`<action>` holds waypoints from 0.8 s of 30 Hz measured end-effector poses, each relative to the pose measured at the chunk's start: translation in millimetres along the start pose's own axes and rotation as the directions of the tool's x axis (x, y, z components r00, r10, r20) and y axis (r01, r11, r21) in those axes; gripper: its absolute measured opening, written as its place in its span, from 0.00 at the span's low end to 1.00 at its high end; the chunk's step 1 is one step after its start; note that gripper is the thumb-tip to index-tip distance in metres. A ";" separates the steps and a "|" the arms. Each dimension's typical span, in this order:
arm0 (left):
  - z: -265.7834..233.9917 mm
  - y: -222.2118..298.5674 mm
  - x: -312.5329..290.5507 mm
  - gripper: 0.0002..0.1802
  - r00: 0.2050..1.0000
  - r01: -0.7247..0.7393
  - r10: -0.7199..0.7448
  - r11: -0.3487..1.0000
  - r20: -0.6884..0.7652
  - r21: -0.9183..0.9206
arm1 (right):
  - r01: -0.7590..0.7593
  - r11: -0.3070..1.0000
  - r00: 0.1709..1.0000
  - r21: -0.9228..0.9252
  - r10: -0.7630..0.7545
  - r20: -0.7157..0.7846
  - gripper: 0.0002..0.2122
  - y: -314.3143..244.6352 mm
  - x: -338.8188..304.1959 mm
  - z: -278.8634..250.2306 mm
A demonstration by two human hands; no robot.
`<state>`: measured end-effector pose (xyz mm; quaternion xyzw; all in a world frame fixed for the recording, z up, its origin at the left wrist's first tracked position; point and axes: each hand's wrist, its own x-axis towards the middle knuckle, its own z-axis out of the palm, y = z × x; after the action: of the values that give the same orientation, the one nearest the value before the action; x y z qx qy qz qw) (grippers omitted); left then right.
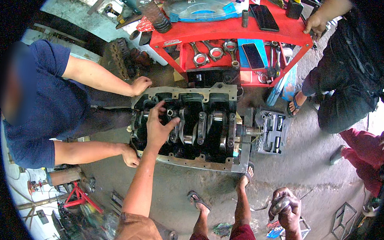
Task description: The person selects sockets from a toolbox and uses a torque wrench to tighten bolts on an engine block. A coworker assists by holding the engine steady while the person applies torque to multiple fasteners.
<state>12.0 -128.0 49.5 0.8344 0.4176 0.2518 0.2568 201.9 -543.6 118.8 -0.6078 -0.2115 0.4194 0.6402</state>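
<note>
The person's left hand (158, 126) is over the engine block (186, 162), with the thumb and the fingers spread wide. Between them a bolt head (170, 113) of a bearing cap can be seen; the hand is a little blurred, and one cannot tell if it touches this bolt. The right hand (285, 206) is well apart from the block, low on the right side above the floor. Its fingers are curled in narrow, the skin is dark with grease, and one cannot tell if something is inside.

The block is in the middle of the view, with its open side up. The crankshaft (218, 116) lies in it, and another bearing cap (201, 128) stands across the shaft, to the right of the left hand. The shaft's end (247, 131) comes out at the right, near a grey socket case (271, 132) with its tools.

At the left end, a co-worker in a dark blue shirt (45, 89) has one hand (141, 85) at the far corner of the block and the other hand (130, 156) at the near corner.

Behind the block is a red tool cart (195, 32). On its lower shelf lie connecting rods (200, 58), a phone (254, 55) and spanners (278, 59). A second phone (265, 17) lies on top, and another co-worker's hand (316, 26) rests at the cart's right corner.
</note>
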 end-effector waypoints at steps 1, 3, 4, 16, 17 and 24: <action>-1.9 0.3 2.4 0.24 0.998 -0.042 0.043 0.998 -0.035 0.040 | -0.013 1.000 1.000 -0.004 0.013 0.005 0.28 -0.1 -0.5 -0.5; -3.9 -1.1 4.4 0.20 0.996 -0.075 0.070 0.992 0.054 0.099 | 0.008 0.998 1.000 -0.064 -0.010 -0.028 0.27 1.4 -1.9 -0.3; -4.0 -2.7 5.2 0.17 0.991 -0.115 0.106 0.987 0.083 0.112 | -0.017 0.999 1.000 -0.043 0.016 -0.012 0.27 2.1 -3.1 -0.3; -8.8 -10.0 12.1 0.13 0.960 -0.252 0.228 0.957 0.161 0.146 | -0.159 0.980 0.987 0.121 0.156 0.036 0.28 -6.9 -10.3 4.6; -7.4 -13.4 10.6 0.13 0.957 -0.280 0.262 0.948 0.127 0.153 | -0.107 0.991 0.994 0.075 0.107 0.006 0.28 -6.5 -9.4 5.5; -20.3 10.4 2.9 0.10 0.982 -0.161 0.179 0.965 -0.066 0.209 | -0.189 0.979 0.982 -0.069 0.189 -0.012 0.21 -18.2 -26.7 1.9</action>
<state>6.5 -126.6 71.7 0.8776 0.3783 0.2641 0.1301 190.5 -562.1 142.9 -0.6483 -0.1657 0.4691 0.5764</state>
